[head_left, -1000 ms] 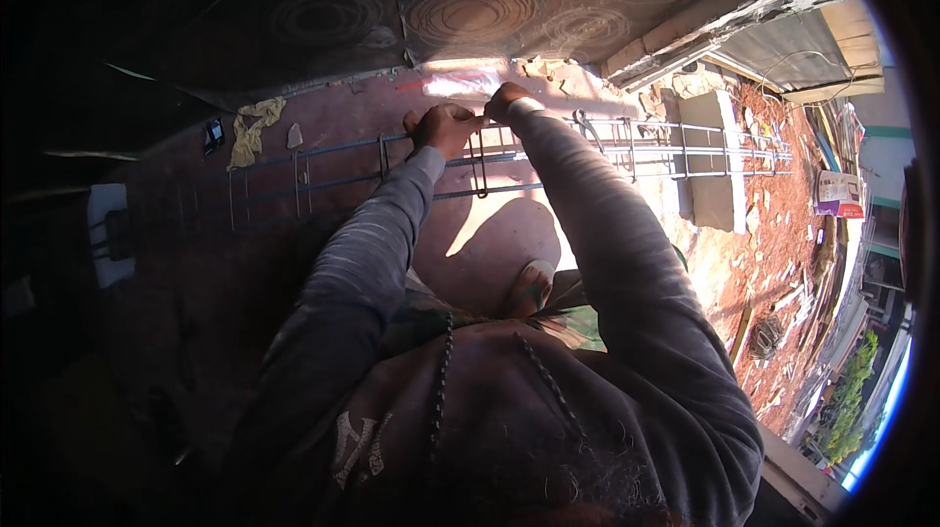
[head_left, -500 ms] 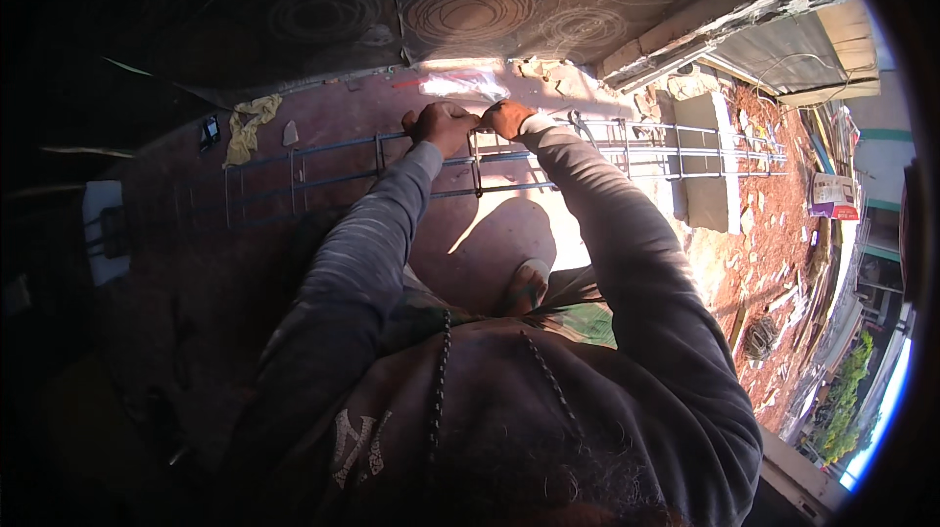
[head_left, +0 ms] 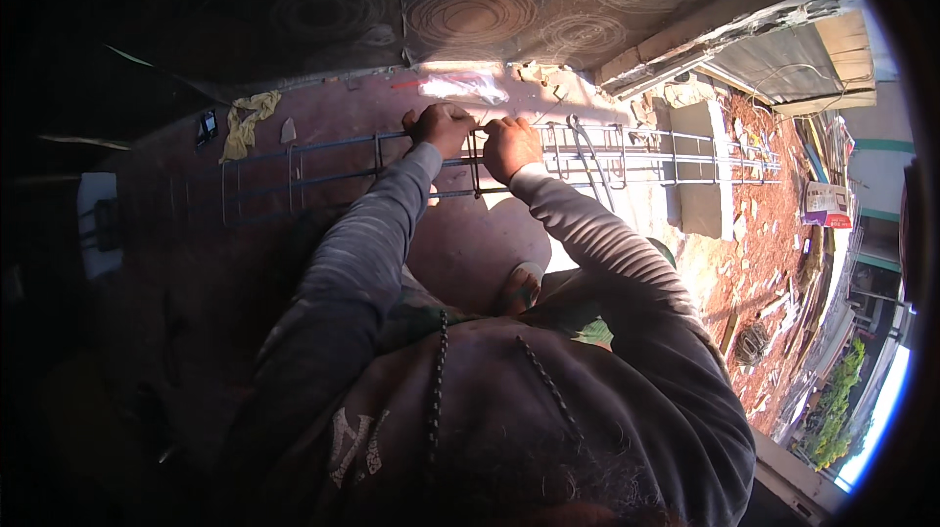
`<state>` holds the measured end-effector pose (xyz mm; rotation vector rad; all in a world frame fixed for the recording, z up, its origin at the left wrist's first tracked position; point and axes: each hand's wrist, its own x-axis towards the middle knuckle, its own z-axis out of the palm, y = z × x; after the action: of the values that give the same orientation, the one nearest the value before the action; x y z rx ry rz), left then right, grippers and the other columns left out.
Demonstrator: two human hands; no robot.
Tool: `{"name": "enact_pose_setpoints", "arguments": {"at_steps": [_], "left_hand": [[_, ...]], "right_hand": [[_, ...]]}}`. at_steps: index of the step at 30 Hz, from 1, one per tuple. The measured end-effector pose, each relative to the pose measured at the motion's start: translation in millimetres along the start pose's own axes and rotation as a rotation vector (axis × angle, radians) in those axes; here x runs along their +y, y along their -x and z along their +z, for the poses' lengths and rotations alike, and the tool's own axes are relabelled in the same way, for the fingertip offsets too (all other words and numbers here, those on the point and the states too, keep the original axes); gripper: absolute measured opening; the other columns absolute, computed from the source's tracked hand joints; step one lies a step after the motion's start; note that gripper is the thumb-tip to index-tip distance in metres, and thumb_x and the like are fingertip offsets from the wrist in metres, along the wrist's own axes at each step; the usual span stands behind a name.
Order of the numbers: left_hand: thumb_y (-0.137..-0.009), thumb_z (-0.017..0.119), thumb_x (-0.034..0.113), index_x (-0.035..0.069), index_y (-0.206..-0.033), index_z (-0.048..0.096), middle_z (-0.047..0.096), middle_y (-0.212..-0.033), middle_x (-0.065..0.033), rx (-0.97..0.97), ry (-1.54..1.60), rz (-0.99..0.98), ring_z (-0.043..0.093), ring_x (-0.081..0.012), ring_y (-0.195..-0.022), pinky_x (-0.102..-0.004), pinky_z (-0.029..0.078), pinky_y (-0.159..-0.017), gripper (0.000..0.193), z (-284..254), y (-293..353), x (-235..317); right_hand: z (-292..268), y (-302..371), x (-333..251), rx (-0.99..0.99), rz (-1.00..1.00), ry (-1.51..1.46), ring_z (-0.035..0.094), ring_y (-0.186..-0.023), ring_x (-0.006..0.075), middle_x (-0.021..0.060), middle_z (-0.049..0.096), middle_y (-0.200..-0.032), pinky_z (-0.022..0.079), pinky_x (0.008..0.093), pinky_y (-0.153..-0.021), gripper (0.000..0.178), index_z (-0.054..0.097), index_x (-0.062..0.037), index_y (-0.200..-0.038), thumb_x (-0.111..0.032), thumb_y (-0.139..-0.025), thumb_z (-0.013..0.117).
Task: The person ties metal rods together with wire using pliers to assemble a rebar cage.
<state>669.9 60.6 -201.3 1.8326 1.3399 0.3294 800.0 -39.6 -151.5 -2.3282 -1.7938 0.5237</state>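
Note:
A long cage of steel rebar (head_left: 477,169), with square stirrups along it, stretches from left to right before me. My left hand (head_left: 441,128) is closed in a pinch at the cage's far top bar, beside a stirrup. Just right of that stirrup, my right hand (head_left: 511,149) has its fingers curled down at the same bar. Whatever lies between the fingers of either hand is too small or hidden. A long-handled pair of pincers (head_left: 593,160) rests across the cage, right of my right hand.
A pale block (head_left: 700,174) supports the cage at the right, and another pale block (head_left: 98,223) stands at its left end. A yellow cloth (head_left: 247,125) and a clear plastic bag (head_left: 465,86) lie beyond the cage. Rubble covers the reddish ground at right.
My right hand has turned over, with its back now upward and its forearm lower and nearer. The pincers show more fully beside it. My left hand has stayed at the bar.

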Motion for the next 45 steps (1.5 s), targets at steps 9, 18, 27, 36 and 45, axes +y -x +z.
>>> {"name": "enact_pose_setpoints", "arguments": {"at_steps": [9,18,27,36,45], "left_hand": [[-0.083,0.072,0.045,0.018,-0.085,0.079,0.077,-0.081,0.0011,0.017,0.008,0.035,0.069,-0.0130,-0.082,-0.0470,0.017,-0.109,0.028,3,2,-6],[-0.087,0.071,0.047,0.022,-0.087,0.079,0.077,-0.087,0.0030,0.013,-0.002,0.112,0.068,-0.0106,-0.088,-0.0431,0.019,-0.107,0.026,4,10,14],[-0.085,0.074,0.046,0.019,-0.091,0.079,0.077,-0.088,0.0005,0.086,0.069,0.212,0.068,-0.0145,-0.089,-0.0387,0.023,-0.105,0.028,3,7,-23],[-0.081,0.076,0.050,0.017,-0.088,0.080,0.077,-0.087,-0.0013,0.060,0.024,0.174,0.069,-0.0154,-0.090,-0.0408,0.023,-0.106,0.033,0,11,-3],[-0.081,0.077,0.046,0.018,-0.086,0.081,0.077,-0.086,-0.0013,0.022,0.023,0.086,0.067,-0.0141,-0.089,-0.0410,0.022,-0.108,0.028,3,8,-8]], "right_hand": [[12,3,5,-0.055,-0.030,-0.013,0.060,-0.117,0.0400,0.0121,0.071,-0.116,0.044,0.0523,-0.100,0.027,0.072,-0.0137,-0.108,-0.032,-0.091,0.061],[9,-99,58,-0.448,-0.186,0.232,0.072,-0.095,0.0375,0.0246,0.073,-0.098,0.056,0.0432,-0.081,0.043,0.076,-0.0012,-0.095,-0.042,-0.087,0.064],[-42,-81,-8,-0.319,-0.302,0.364,0.068,-0.110,0.0364,0.0181,0.072,-0.115,0.046,0.0558,-0.099,0.030,0.073,-0.0057,-0.108,-0.027,-0.090,0.062],[-47,-97,3,-0.131,-0.724,0.259,0.066,-0.106,0.0323,0.0125,0.072,-0.106,0.051,0.0412,-0.091,0.014,0.073,-0.0109,-0.095,-0.014,-0.083,0.067],[-42,-92,3,-0.236,-0.270,0.066,0.069,-0.103,0.0355,0.0149,0.074,-0.106,0.053,0.0457,-0.091,0.026,0.078,-0.0151,-0.104,-0.034,-0.090,0.066]]}}
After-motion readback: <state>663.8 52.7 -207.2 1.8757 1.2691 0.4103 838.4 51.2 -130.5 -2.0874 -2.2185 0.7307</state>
